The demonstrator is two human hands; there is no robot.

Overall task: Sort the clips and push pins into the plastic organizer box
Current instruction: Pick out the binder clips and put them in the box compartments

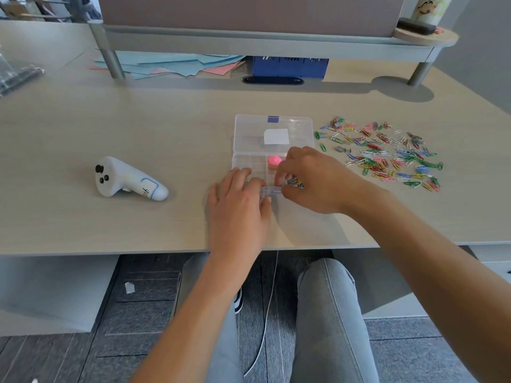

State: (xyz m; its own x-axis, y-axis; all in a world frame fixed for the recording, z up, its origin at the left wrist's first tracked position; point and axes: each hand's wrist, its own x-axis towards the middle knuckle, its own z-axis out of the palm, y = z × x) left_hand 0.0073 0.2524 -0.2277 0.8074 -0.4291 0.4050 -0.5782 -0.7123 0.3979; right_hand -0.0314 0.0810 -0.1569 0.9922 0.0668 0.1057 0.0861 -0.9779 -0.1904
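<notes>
Desk [166, 128]: carries everything; the work sits near its front edge, within easy reach of both arms.
Organizer box [250, 161]: clear plastic, lid [273, 131] folded back flat toward the far edge, so the compartments are open from above. It lies right of the desk's centre, close to the front edge.
Loose clips [387, 153]: a spread of coloured paper clips, with a few small metal binder clips at its left margin, lies just right of the box toward the desk's right edge. Judgement: kept beside the box to keep each transfer short; most of the sort is not yet done.
White handheld device [127, 179]: lies on its side well left of the box, apart from the work.
Left hand [239, 197]: fingers fairly straight, lying on the box's near left corner; probably steadies it against sliding. Holds nothing that I can see.
Right hand [309, 181]: fingers curled down over the near right compartments, pinching a small bunch of clips [297, 185]; only a bit of colour and metal shows under the fingertips, type not clear.
Pink push pin [274, 161]: one round-headed piece in a middle compartment, just beyond the right hand's fingers.
</notes>
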